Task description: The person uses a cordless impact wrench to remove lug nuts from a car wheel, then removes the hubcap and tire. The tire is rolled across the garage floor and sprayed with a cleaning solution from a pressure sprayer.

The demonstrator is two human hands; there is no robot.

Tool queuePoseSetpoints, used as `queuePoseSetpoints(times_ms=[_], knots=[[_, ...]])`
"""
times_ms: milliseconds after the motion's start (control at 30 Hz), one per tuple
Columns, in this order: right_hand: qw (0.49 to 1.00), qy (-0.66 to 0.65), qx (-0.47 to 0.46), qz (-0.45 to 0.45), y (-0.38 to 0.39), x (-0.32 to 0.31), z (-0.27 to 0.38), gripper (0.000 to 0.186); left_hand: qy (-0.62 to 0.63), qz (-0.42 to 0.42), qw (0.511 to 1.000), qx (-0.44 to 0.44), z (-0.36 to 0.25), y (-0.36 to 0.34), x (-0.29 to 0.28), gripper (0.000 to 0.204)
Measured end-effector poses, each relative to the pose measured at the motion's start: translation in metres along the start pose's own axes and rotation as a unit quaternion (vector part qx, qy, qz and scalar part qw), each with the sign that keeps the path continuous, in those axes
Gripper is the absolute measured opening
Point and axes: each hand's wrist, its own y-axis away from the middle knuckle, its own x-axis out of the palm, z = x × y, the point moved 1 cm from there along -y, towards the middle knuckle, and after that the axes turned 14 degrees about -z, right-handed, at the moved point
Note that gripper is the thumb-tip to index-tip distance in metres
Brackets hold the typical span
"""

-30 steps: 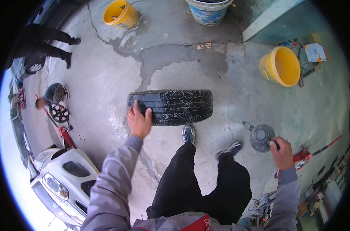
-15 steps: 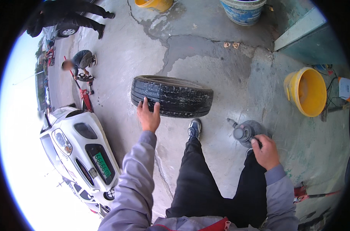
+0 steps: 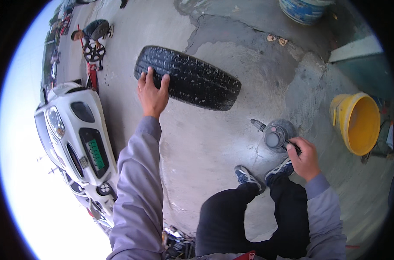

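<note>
A black car tyre stands on its tread on the concrete, worn and flecked with white. My left hand lies against the tread at its near left part, fingers spread. Down at the right, my right hand is wrapped round the black handle of a grey jug with a round cap and a short ribbed spout pointing left. The jug is close above my shoes; whether it touches the floor I cannot tell.
A yellow bucket lies tipped at the right, and a blue-and-white bucket stands at the far right. To the left is a white car. Beyond it a person squats with a wheel beside a red jack.
The tyre has turned and shifted away to the left, with my left hand still on it. My feet have come together near the jug, which stays in my right hand.
</note>
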Motion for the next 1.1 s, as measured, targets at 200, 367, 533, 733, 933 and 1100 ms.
queuePoseSetpoints(times_ms=[200, 367, 533, 733, 933, 1100], knots=[[0.994, 0.077, -0.055, 0.051, -0.040, 0.000, -0.027, 0.019, -0.012, -0.026, 0.999, -0.043, 0.003, -0.001, 0.014, 0.084], [0.984, 0.127, -0.115, 0.042, -0.078, 0.002, -0.036, 0.023, -0.013, -0.038, 0.998, -0.051, 0.004, 0.001, 0.014, 0.087], [0.987, 0.114, -0.110, 0.041, -0.100, 0.006, -0.062, 0.026, -0.024, -0.088, 0.995, -0.038, 0.012, 0.011, 0.025, 0.087], [0.987, 0.095, -0.127, 0.012, -0.084, -0.013, -0.068, 0.029, -0.012, -0.123, 0.992, -0.016, 0.013, 0.014, 0.031, 0.089], [0.995, -0.077, -0.069, 0.008, -0.039, -0.022, -0.029, 0.023, 0.017, -0.048, 0.998, -0.025, 0.018, 0.014, 0.003, 0.083], [0.994, 0.057, -0.086, 0.036, -0.017, -0.013, -0.007, 0.028, 0.070, -0.054, 0.996, -0.011, 0.013, 0.029, -0.010, 0.073]])
